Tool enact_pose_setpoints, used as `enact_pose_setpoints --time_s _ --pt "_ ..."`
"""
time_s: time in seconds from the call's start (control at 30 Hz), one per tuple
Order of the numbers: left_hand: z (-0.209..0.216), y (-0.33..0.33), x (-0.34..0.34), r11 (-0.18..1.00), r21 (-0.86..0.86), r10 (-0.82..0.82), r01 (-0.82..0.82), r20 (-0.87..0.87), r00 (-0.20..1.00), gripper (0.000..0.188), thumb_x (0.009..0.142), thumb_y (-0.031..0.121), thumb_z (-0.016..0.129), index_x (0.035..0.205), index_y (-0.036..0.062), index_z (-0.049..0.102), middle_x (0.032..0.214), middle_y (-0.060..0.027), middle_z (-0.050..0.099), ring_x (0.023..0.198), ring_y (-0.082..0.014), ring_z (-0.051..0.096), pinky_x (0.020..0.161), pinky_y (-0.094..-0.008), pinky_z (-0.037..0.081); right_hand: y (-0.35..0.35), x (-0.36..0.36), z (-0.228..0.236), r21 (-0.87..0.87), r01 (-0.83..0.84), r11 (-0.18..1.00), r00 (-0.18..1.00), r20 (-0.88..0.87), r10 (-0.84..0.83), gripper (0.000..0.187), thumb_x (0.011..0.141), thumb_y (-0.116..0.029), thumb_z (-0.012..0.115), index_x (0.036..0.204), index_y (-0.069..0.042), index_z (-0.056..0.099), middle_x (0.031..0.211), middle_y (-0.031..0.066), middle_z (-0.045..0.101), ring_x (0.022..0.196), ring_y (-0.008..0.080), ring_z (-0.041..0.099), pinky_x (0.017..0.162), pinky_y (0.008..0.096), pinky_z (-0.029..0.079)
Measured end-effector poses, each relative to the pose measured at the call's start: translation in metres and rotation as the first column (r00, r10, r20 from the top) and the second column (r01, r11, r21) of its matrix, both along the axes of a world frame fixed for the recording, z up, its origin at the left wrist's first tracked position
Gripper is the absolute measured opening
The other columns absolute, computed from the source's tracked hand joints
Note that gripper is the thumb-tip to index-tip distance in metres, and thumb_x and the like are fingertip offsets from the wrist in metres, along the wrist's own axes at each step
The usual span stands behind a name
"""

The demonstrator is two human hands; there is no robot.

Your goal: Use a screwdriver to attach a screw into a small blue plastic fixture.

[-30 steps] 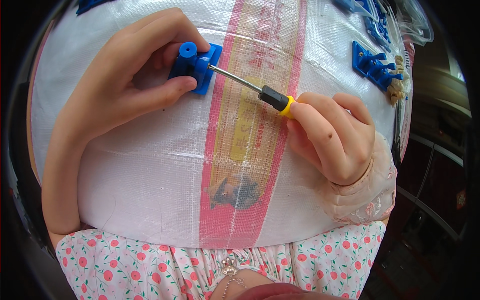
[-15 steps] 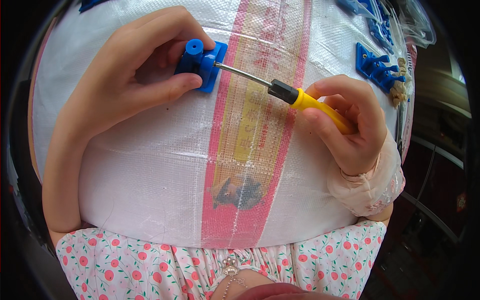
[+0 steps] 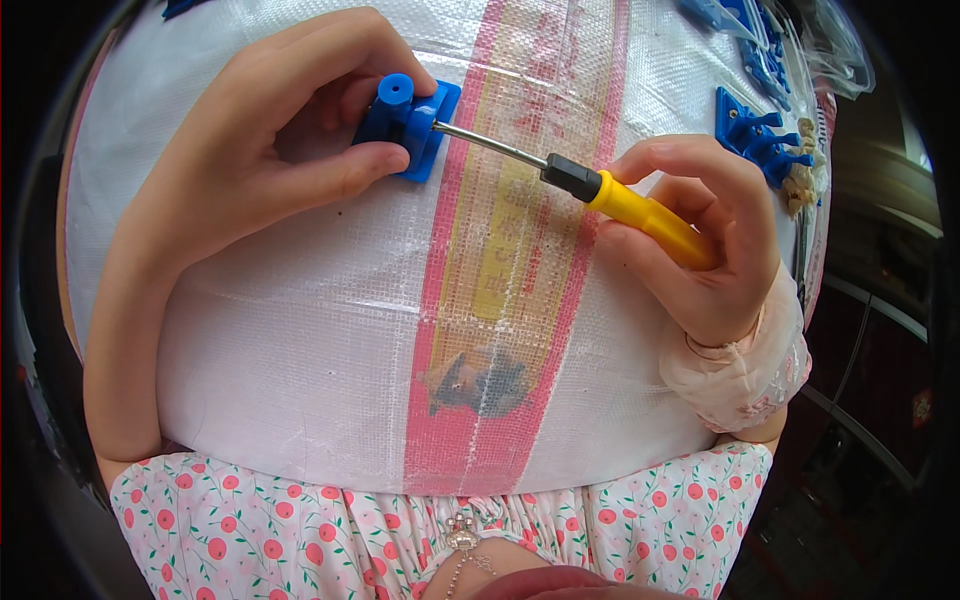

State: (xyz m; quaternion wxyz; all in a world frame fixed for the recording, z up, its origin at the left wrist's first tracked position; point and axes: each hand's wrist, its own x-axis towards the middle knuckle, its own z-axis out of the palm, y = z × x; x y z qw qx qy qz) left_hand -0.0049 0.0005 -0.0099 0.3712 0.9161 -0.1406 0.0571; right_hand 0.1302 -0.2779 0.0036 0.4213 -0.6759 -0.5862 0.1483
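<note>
Between the thumb and fingers of my left hand (image 3: 300, 140) is a small blue plastic part (image 3: 425, 140) with a flat plate and a round knob on top. A screwdriver (image 3: 660, 220) with a yellow handle, black collar and metal shaft runs from my right hand (image 3: 715, 230) to this part. Its tip meets the blue part's right side; the exact contact point is too small to make out. My right thumb lies along the near side of the handle, with the index finger bent over its far side.
A white woven sheet (image 3: 290, 370) with a pink and yellow printed stripe covers the work surface. At the far right lie another blue part with pegs (image 3: 760, 140), small beige pieces (image 3: 800, 180) and clear plastic bags (image 3: 835, 45). More blue parts (image 3: 765, 65) sit beside them.
My right fingers have loosened a little and shifted around the screwdriver handle, the thumb moving slightly left. The blue part and my left hand have barely moved.
</note>
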Motion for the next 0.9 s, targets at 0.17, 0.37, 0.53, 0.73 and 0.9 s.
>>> enact_pose_setpoints --time_s 0.17,0.37,0.53,0.73,0.9 --pt "0.001 -0.001 0.0 1.0 -0.015 -0.008 0.008 -0.005 1.0 0.031 0.076 0.008 0.074 0.104 0.0027 0.061 0.088 -0.005 0.052 0.082 -0.0137 0.051 0.069 -0.0231 0.041 0.0 0.002 -0.002 0.051 0.043 0.998 0.992 -0.122 -0.037 0.041 0.082 0.004 0.068 0.118 -0.005 0.05 0.103 0.0153 0.065 0.072 0.0112 0.065 0.062 0.0168 0.05" --pt "0.001 -0.001 0.0 1.0 -0.017 -0.01 0.01 -0.005 1.0 0.032 0.076 0.008 0.075 0.104 0.0026 0.06 0.089 -0.0051 0.052 0.082 -0.0137 0.051 0.069 -0.0234 0.041 -0.001 -0.003 0.005 -0.094 0.138 0.986 0.92 -0.357 -0.163 0.029 0.084 0.004 0.068 0.11 0.002 0.056 0.097 0.009 0.065 0.069 0.0103 0.064 0.059 0.0152 0.045" --pt "0.0 0.0 0.0 1.0 -0.01 -0.003 0.003 -0.014 1.0 0.033 0.076 0.009 0.075 0.105 0.0029 0.06 0.089 -0.005 0.052 0.082 -0.0136 0.051 0.068 -0.0232 0.04 -0.002 -0.001 0.006 -0.116 0.058 0.992 0.981 -0.177 -0.078 0.024 0.084 0.008 0.062 0.107 0.002 0.056 0.1 0.0135 0.063 0.078 0.0123 0.062 0.066 0.0196 0.046" --pt "-0.001 0.0 -0.001 1.0 -0.001 -0.006 0.006 -0.006 1.0 0.033 0.077 0.009 0.075 0.105 0.003 0.06 0.089 -0.0048 0.052 0.082 -0.0135 0.05 0.068 -0.0234 0.04 0.003 0.005 0.002 -0.004 -0.087 0.996 0.996 0.003 0.087 0.027 0.082 0.012 0.06 0.107 0.002 0.056 0.105 0.0175 0.06 0.09 0.0175 0.061 0.078 0.0235 0.048" --pt "0.0 0.0 0.0 1.0 -0.008 -0.019 0.019 0.003 1.0 0.032 0.077 0.009 0.075 0.105 0.0028 0.06 0.089 -0.005 0.052 0.082 -0.0136 0.05 0.068 -0.0236 0.04 0.003 0.003 0.003 -0.009 -0.085 0.996 0.996 0.027 0.086 0.028 0.082 0.013 0.059 0.107 0.002 0.056 0.105 0.0174 0.06 0.09 0.0178 0.061 0.078 0.0235 0.048"
